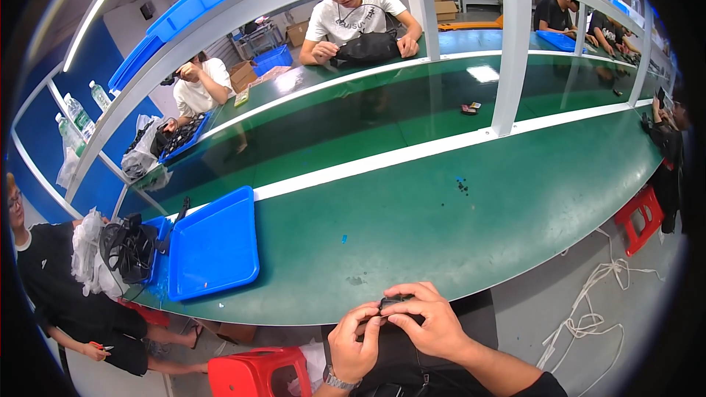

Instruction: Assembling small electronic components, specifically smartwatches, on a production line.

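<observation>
At the front edge of the green worktable (412, 242), my left hand (351, 345) and my right hand (430, 327) meet around a small black object (391, 301). Fingers and thumbs of both hands pinch it from either side. Most of it is covered by the fingers, so its kind does not show. Dark fabric with a zipper (425, 378) lies beneath my hands. A wristwatch is on my left wrist. On the tabletop ahead are several tiny black bits (462, 187) and a small blue piece (344, 239).
A blue tray (250, 250) lies to the left, beside another holding black cables (129, 246) and plastic bags. White uprights (507, 51) and a rail divide the table. Red stools (254, 373) and a white cord (585, 316) are on the floor. Other people sit opposite and stand left.
</observation>
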Motion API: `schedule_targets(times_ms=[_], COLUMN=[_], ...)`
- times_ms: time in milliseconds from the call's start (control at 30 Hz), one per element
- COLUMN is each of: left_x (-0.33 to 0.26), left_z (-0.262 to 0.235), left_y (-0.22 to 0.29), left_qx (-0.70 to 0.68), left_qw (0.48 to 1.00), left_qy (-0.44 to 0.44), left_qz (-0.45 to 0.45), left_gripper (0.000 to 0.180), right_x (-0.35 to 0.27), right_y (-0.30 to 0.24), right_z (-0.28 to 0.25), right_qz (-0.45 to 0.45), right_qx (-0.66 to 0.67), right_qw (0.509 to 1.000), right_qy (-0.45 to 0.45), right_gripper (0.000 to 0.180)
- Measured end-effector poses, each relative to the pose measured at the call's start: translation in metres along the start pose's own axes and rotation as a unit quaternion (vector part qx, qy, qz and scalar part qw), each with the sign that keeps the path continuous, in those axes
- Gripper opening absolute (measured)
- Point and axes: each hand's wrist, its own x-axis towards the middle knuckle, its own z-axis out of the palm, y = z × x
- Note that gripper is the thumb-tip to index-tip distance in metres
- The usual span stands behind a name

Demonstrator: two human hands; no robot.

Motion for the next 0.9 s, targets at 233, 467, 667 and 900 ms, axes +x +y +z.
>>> schedule_targets(times_ms=[233, 467, 667, 900], left_x=[0.004, 0.004, 0.006, 0.007], left_z=[-0.004, 0.001, 0.005, 0.004], left_y=[0.001, -0.001, -0.001, -0.002], left_qx=[0.055, 0.098, 0.161, 0.177], left_qw=[0.998, 0.992, 0.978, 0.974], left_qy=[0.010, 0.028, 0.037, 0.033], left_qz=[0.031, 0.077, 0.126, 0.135], left_gripper=[0.011, 0.010, 0.011, 0.010], right_x=[0.001, 0.001, 0.001, 0.003], right_y=[0.001, -0.002, -0.001, -0.002], right_z=[0.005, 0.002, -0.002, 0.000], right_qz=[0.003, 0.005, -0.001, 0.003], right_qx=[-0.011, -0.005, -0.010, -0.010], right_qw=[1.000, 1.000, 1.000, 1.000], right_qy=[-0.020, -0.017, -0.016, -0.014], right_gripper=[0.014, 0.017, 0.019, 0.018])
